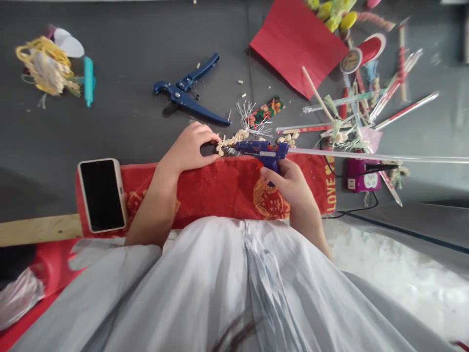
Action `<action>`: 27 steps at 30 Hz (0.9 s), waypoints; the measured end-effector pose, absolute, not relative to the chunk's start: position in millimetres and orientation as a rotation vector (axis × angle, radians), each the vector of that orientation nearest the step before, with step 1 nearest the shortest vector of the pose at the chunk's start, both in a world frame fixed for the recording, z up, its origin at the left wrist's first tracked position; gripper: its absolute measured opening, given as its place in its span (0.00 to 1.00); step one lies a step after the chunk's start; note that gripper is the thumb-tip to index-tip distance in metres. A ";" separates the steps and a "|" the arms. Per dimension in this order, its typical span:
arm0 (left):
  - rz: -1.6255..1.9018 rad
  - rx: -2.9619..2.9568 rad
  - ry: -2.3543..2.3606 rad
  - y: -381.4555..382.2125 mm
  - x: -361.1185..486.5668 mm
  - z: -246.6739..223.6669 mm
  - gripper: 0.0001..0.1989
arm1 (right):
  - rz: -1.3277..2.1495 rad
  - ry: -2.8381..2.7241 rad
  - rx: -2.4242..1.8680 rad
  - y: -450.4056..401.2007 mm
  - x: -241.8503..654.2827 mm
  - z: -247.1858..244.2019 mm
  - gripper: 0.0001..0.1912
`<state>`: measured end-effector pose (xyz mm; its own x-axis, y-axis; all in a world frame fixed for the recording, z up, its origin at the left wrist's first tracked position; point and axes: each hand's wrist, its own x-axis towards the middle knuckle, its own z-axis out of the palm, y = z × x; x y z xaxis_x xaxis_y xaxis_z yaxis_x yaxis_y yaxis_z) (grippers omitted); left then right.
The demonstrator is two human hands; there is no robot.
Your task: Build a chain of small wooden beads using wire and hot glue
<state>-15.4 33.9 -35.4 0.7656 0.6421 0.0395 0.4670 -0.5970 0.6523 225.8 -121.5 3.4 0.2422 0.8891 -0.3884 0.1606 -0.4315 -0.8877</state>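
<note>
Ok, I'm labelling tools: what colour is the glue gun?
The glue gun is mostly blue; best view: head.

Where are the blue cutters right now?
In the head view, the blue cutters lie on the dark table, just beyond the left hand, left of the red sheet.

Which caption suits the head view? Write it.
Glue gun in right hand, its nozzle at the pale cluster in left hand.

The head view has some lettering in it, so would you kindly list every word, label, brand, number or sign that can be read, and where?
"LOVE", with a heart: on the red cloth.
Label on the blue glue gun: too small to read.
Label on the red spool: too blurred.
Markings on the purple box: too small.
</note>
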 end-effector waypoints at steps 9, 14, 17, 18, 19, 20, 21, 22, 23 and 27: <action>0.375 2.318 0.813 31.5 -16.9 -33.5 0.18 | 1.275 -0.905 -1.850 -124.0 221.7 4.9 0.10; 0.400 2.329 0.809 31.0 -16.9 -34.8 0.17 | 1.298 -0.880 -1.915 -122.7 219.4 9.4 0.11; 0.404 2.329 0.806 31.8 -16.7 -36.3 0.15 | 1.284 -0.926 -1.933 -122.9 220.0 8.9 0.11; 0.404 2.329 0.804 32.3 -16.7 -37.0 0.15 | 1.276 -0.950 -1.932 -123.0 220.4 8.2 0.11; 0.403 2.329 0.802 32.9 -16.7 -37.6 0.15 | 1.264 -0.976 -1.926 -123.1 220.7 7.2 0.10; 0.401 2.331 0.801 33.5 -16.7 -38.3 0.15 | 1.251 -1.001 -1.914 -123.1 221.0 6.3 0.10; 0.399 2.334 0.800 34.2 -16.7 -38.8 0.15 | 1.241 -1.025 -1.899 -123.2 221.1 5.4 0.10; 0.398 2.337 0.798 34.8 -16.7 -39.3 0.15 | 1.232 -1.046 -1.884 -123.3 221.0 4.5 0.10; 0.400 2.341 0.795 35.4 -16.6 -39.7 0.15 | 1.228 -1.060 -1.872 -123.5 220.7 3.8 0.10; 0.422 2.339 0.774 37.0 -15.9 -41.0 0.16 | 1.246 -1.040 -1.867 -125.7 217.9 1.5 0.12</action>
<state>-15.9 37.0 -41.0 0.7761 0.6228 0.0989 0.4206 -0.6282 0.6546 217.9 -125.7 1.5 0.2314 0.8782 -0.4186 0.2543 -0.4700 -0.8453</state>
